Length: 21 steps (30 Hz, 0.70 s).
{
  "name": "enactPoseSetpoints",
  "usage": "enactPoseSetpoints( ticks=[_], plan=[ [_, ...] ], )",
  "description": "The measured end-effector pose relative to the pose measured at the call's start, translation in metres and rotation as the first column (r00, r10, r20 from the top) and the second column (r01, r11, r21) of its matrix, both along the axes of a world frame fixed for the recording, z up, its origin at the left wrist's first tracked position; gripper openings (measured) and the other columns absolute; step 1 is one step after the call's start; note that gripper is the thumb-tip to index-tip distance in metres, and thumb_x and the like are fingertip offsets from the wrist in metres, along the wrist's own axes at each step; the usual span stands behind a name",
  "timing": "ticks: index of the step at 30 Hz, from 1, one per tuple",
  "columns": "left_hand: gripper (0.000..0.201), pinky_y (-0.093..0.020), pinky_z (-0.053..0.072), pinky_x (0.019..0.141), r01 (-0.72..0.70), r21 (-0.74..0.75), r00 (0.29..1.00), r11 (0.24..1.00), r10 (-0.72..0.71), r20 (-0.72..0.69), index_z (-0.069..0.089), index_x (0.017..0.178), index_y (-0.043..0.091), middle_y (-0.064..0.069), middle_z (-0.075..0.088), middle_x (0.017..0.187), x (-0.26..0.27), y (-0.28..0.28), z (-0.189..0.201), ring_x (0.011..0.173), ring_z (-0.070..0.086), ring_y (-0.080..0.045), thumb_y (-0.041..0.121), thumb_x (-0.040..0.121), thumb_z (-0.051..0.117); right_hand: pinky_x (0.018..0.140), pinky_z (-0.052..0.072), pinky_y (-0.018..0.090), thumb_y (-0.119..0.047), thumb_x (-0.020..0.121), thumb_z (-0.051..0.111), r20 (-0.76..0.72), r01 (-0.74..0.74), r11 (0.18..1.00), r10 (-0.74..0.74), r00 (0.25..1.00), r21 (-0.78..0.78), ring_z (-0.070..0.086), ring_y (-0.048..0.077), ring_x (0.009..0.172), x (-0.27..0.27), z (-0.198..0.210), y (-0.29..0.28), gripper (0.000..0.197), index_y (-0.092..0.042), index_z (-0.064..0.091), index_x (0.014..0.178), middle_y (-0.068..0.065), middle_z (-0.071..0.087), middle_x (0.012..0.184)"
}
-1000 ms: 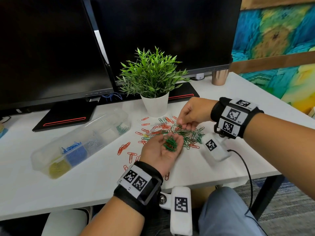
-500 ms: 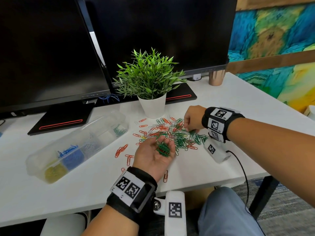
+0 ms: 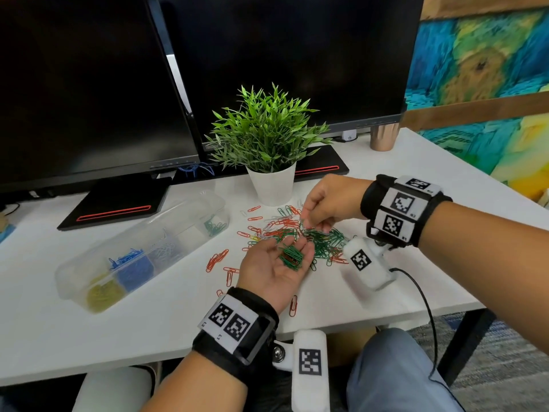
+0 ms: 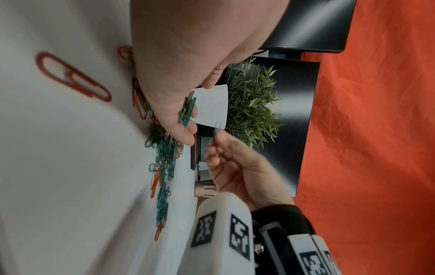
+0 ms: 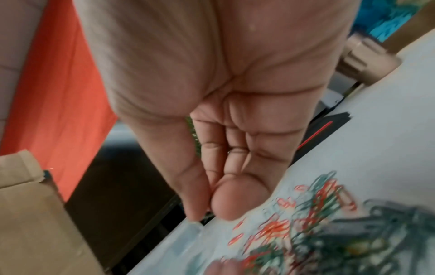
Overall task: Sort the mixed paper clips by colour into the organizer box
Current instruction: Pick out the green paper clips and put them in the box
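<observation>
White desk (image 3: 89,331): organizer box (image 3: 139,254), loose paper clips (image 3: 276,230), potted plant (image 3: 271,185), monitor bases (image 3: 116,203).

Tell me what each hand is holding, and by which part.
Right hand pinches one green paper clip by its lower end. Left hand cups a bunch of green clips in its palm.

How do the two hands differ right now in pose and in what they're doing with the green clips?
The left hand lies palm up, fingers relaxed, cradling a small heap of green clips; the right hand faces down with fingers curled. The left hand carries many clips loosely, while the right hand pinches one green clip between fingertips. The left hand sits nearer the person, the right hand above the mixed pile. Both handle only green clips.
</observation>
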<state>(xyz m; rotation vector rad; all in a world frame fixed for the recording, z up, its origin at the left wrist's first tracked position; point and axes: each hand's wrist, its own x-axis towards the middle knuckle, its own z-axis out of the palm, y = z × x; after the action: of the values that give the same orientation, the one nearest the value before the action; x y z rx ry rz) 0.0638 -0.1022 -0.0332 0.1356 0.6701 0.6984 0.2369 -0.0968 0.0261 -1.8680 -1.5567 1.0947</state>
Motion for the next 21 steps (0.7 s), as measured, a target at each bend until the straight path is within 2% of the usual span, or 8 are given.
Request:
enactPoseSetpoints(
  ticks=[3, 7, 10, 12, 15, 18, 21],
  plan=[
    [0.029, -0.050, 0.051, 0.089, -0.010, 0.001, 1.000, 1.000, 0.010, 0.017, 0.057, 0.114, -0.002, -0.026, 0.060, 0.121, 0.002, 0.000, -0.002, 0.110, 0.061, -0.037, 0.018, 0.097, 0.046, 0.056, 0.054, 0.020, 0.002, 0.083, 0.069, -0.014, -0.082, 0.997, 0.082, 0.997, 0.004, 0.061, 0.013, 0.052, -0.014, 0.001, -0.003, 0.005, 0.002, 0.071, 0.088, 0.011, 0.067, 0.067],
    [0.019, -0.050, 0.055, 0.082, -0.027, -0.003, 0.999, 1.000, 0.028, 0.038, 0.055, 0.106, 0.002, -0.022, 0.059, 0.105, -0.003, 0.000, 0.000, 0.105, 0.061, -0.034, 0.017, 0.098, 0.047, 0.058, 0.058, 0.025, 0.004, 0.086, 0.062, 0.169, -0.011, 0.999, 0.005, 0.986, 0.034, 0.062, 0.016, 0.051, -0.010, -0.004, 0.000, 0.009, 0.004, 0.071, 0.089, 0.013, 0.067, 0.066],
    [0.021, -0.049, 0.051, 0.090, -0.010, 0.028, 1.000, 1.000, 0.010, 0.028, 0.056, 0.106, -0.002, -0.026, 0.062, 0.105, -0.009, 0.000, 0.001, 0.112, 0.059, -0.038, 0.013, 0.099, 0.044, 0.057, 0.057, 0.027, 0.003, 0.085, 0.060, 0.287, -0.011, 0.999, -0.003, 0.958, 0.048, 0.061, 0.012, 0.047, -0.009, -0.005, -0.006, 0.013, 0.002, 0.072, 0.087, 0.005, 0.065, 0.057],
    [0.024, -0.049, 0.047, 0.096, 0.005, 0.047, 1.000, 0.999, -0.006, 0.023, 0.056, 0.107, -0.004, -0.029, 0.063, 0.109, -0.012, -0.001, 0.002, 0.110, 0.059, -0.042, 0.013, 0.099, 0.042, 0.053, 0.054, 0.026, 0.002, 0.083, 0.058, 0.270, -0.062, 0.994, 0.037, 0.962, 0.085, 0.058, 0.011, 0.046, -0.015, -0.002, -0.012, 0.016, -0.002, 0.073, 0.088, 0.007, 0.065, 0.059],
    [0.026, -0.052, 0.043, 0.101, -0.014, 0.058, 0.996, 0.998, 0.008, 0.089, 0.054, 0.113, -0.005, -0.028, 0.062, 0.118, -0.014, -0.002, 0.003, 0.113, 0.059, -0.040, 0.010, 0.098, 0.039, 0.051, 0.052, 0.024, -0.001, 0.081, 0.063, 0.214, -0.197, 0.973, 0.169, 0.962, 0.118, 0.057, 0.014, 0.051, -0.032, 0.003, -0.022, 0.017, -0.011, 0.075, 0.088, 0.015, 0.069, 0.070],
    [0.025, -0.049, 0.039, 0.106, -0.028, 0.060, 0.990, 0.998, 0.019, 0.142, 0.054, 0.113, -0.004, -0.025, 0.064, 0.114, -0.015, -0.002, 0.002, 0.118, 0.057, -0.035, 0.008, 0.098, 0.037, 0.060, 0.052, 0.025, -0.010, 0.076, 0.071, 0.345, -0.304, 0.940, 0.237, 0.908, 0.155, 0.060, 0.014, 0.060, -0.045, 0.002, -0.028, 0.022, -0.024, 0.076, 0.092, 0.001, 0.071, 0.075],
    [0.025, -0.048, 0.043, 0.099, -0.024, 0.079, 0.993, 0.997, 0.014, 0.120, 0.056, 0.104, -0.005, -0.022, 0.065, 0.105, -0.016, 0.000, 0.002, 0.107, 0.060, -0.034, 0.007, 0.099, 0.035, 0.071, 0.053, 0.025, -0.019, 0.076, 0.073, 0.503, -0.397, 0.905, 0.275, 0.819, 0.153, 0.061, 0.009, 0.071, -0.052, 0.001, -0.031, 0.024, -0.030, 0.075, 0.097, -0.004, 0.070, 0.082]
  ],
)
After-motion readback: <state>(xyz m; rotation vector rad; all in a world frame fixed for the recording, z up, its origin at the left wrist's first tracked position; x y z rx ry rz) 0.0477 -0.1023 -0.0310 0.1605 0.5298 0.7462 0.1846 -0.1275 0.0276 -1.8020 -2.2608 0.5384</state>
